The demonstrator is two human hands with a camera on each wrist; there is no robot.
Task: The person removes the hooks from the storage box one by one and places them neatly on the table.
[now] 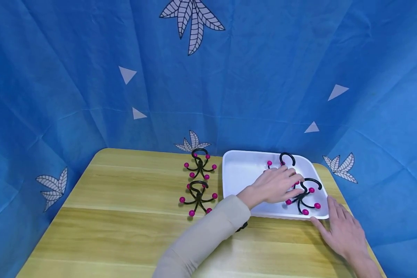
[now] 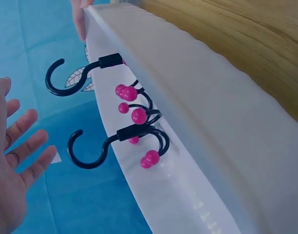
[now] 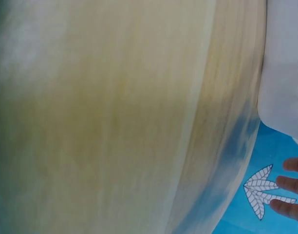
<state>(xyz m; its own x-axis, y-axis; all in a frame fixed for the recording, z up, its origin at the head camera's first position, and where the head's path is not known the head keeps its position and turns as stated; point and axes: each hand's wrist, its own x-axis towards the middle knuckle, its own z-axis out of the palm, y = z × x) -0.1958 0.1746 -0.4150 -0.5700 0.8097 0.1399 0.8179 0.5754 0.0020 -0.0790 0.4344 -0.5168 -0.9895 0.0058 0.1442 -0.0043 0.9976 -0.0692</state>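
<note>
Inside the white tray (image 1: 239, 173), the front pink-balled black hook (image 1: 301, 196) stood hook-end up, just right of the nearer left hand (image 1: 278, 185), fingers spread, empty; the right hand (image 1: 345, 231), fingers extended, met the near-right corner.

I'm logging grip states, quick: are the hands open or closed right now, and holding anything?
Left hand: open, over the tray, holding nothing.
Right hand: open, laid at the tray's near right corner.
</note>
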